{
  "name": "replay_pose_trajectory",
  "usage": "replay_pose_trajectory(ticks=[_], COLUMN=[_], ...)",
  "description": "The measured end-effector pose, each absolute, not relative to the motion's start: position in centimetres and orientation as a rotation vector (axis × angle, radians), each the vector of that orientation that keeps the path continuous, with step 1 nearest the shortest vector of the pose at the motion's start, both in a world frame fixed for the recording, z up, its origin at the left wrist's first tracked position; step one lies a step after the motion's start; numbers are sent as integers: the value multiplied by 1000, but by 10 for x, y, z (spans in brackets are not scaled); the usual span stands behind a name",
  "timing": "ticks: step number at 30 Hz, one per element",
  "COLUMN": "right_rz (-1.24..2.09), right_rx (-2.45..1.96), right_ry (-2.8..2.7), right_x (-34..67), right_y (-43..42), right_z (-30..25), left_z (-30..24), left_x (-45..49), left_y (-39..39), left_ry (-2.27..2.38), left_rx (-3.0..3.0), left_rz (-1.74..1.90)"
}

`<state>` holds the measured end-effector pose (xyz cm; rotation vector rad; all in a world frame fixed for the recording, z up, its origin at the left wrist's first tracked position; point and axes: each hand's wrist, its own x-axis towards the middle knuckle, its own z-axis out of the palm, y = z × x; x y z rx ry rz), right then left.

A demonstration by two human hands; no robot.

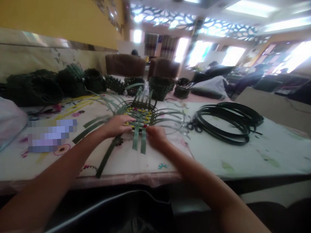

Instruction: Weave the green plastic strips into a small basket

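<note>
At the table's near edge, the left hand is pressing flat, fingers spread, on the woven strip mat; the right hand is pinching a strip end at six o'clock. The strips look light, springy and slippery, best held at the woven edge.

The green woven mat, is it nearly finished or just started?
Only started, it looks. Done: the woven mat has a small plaited middle. In hand: the left hand and right hand press its near edge. Left: long loose strips stick out unwoven, and the coiled bands lie untouched.
</note>
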<state>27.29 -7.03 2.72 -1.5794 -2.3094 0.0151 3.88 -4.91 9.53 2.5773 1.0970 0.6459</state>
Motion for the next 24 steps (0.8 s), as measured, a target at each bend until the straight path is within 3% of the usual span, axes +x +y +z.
replay_pose_trajectory(ticks=[4, 11, 19, 24], right_rz=[-4, 45, 454, 386], right_rx=[-1594, -1615, -1280, -1307], right_ry=[-2329, -2343, -2219, -2146], right_x=[273, 274, 296, 304], right_y=[-71, -71, -63, -69], right_z=[31, 35, 32, 38], left_z=[84, 55, 50, 46], left_x=[66, 81, 84, 84], left_y=[-26, -24, -21, -20], left_ry=[1056, 1008, 1028, 985], left_rx=[2639, 2510, 2489, 2503], left_rz=[425, 632, 674, 705])
